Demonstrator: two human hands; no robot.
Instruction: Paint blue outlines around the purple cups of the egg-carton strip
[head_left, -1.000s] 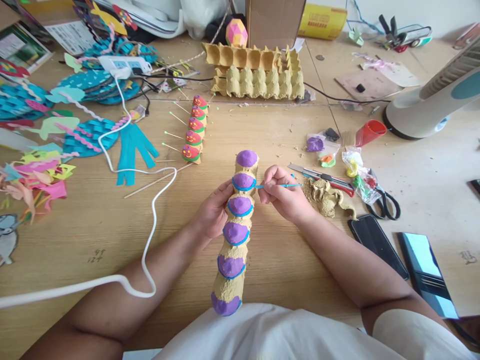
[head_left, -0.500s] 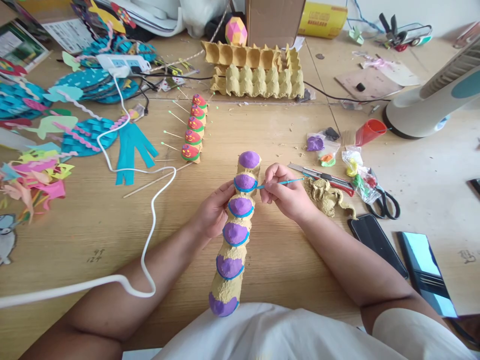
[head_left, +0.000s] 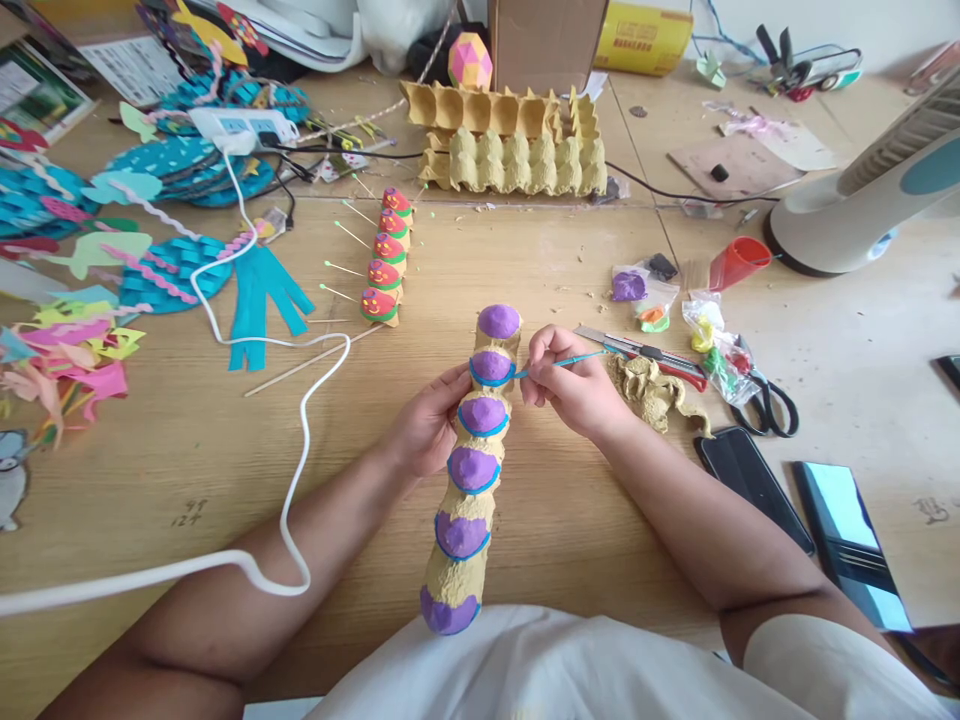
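A long strip of egg carton (head_left: pixel 459 577), its several bumps capped in purple with blue edging, runs from my shirt out over the table. My left hand (head_left: pixel 431 420) grips it from the left near its far part, with some fingers hidden beneath. In my right hand (head_left: pixel 566 380) a thin blue stick (head_left: pixel 581 358) is pinched, its tip against the blue rim of the second bump from the far end. The farthest bump (head_left: pixel 499 321) shows purple without a blue edge.
Ahead stands a red-and-green caterpillar (head_left: pixel 385 262) of carton cups. Egg cartons (head_left: pixel 525 160) lie behind. On the right are a utility knife (head_left: pixel 637 350), torn carton scraps (head_left: pixel 656 395), scissors (head_left: pixel 766 405) and phones (head_left: pixel 754 490). A white cable (head_left: pixel 300 480) crosses the left side.
The near end of the carton strip has shifted very slightly right. Both hands keep nearly the same place and grip.
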